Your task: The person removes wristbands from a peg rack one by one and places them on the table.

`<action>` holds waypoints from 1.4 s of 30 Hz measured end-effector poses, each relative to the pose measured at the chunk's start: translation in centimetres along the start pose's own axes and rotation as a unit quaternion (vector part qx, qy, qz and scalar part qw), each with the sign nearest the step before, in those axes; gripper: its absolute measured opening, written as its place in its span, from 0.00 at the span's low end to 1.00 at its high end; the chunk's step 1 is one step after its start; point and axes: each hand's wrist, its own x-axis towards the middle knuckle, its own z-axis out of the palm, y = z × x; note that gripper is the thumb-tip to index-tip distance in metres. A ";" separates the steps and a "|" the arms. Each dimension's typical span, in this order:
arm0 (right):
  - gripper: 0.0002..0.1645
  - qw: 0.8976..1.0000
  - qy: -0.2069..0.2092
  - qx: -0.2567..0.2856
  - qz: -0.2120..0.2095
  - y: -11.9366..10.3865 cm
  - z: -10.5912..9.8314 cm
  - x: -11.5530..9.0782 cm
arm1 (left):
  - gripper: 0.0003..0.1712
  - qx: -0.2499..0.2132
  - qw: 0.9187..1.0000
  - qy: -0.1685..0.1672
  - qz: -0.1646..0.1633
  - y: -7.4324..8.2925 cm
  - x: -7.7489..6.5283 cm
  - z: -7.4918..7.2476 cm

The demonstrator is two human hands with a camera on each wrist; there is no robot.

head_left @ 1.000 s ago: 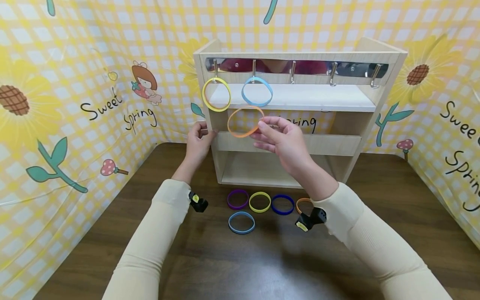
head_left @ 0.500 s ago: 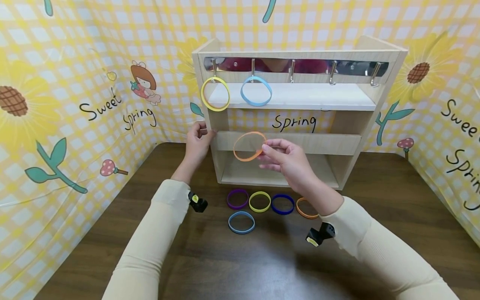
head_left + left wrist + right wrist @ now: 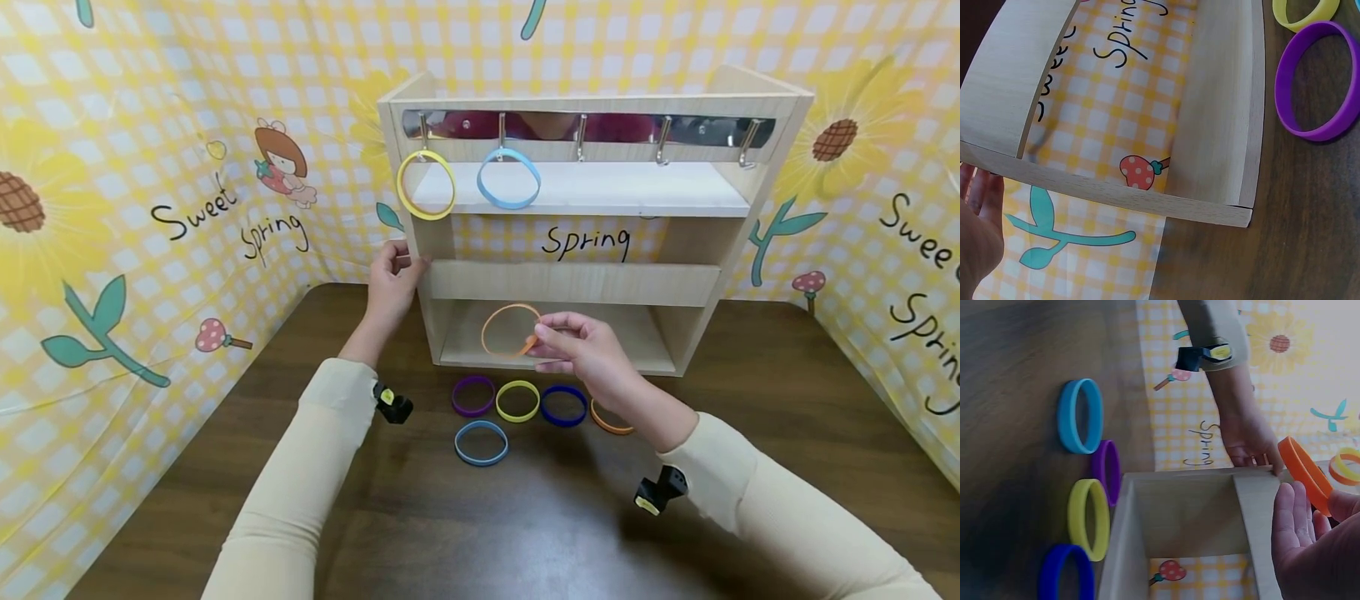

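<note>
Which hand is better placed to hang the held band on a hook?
Likely the right hand: it pinches the orange band in front of the rack; the left hand holds the rack's side.

There are eight bands (image 3: 1284, 94): two yellow, two light blue, two orange, one purple, one dark blue. There are five hooks (image 3: 582, 137), one rack (image 3: 577, 283), two hands (image 3: 390, 287), two wrist cameras (image 3: 393, 405).

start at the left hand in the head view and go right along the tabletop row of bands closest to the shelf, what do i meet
Left hand → purple band → yellow band → dark blue band → orange band, which is partly hidden.
</note>
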 end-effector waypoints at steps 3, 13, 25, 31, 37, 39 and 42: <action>0.14 1.000 -0.005 0.001 0.014 0.7 -0.4 -0.2 | 0.19 -0.001 1.000 0.001 -0.003 0.0 0.0 -0.1; 0.16 0.999 -0.031 -0.019 0.041 3.2 -2.0 -1.2 | 0.19 0.011 1.000 0.001 -0.006 0.2 0.0 0.0; 0.17 0.995 -0.055 -0.041 0.079 6.6 -3.7 -2.7 | 0.19 0.004 1.000 0.004 -0.011 0.4 -0.1 0.2; 0.24 0.991 -0.066 -0.055 0.098 7.8 -4.2 -3.3 | 0.19 0.002 1.000 0.003 -0.007 0.3 -0.1 0.1; 0.24 0.989 -0.080 -0.066 0.105 8.3 -4.3 -3.7 | 0.21 0.003 1.000 0.001 -0.007 0.2 -0.1 0.1; 0.24 0.988 -0.081 -0.072 0.108 8.5 -4.4 -3.8 | 0.21 0.003 1.000 0.002 -0.007 0.2 -0.1 0.1; 0.24 0.987 -0.078 -0.079 0.117 8.9 -4.4 -3.9 | 0.21 0.002 1.000 0.003 -0.006 0.3 -0.1 0.2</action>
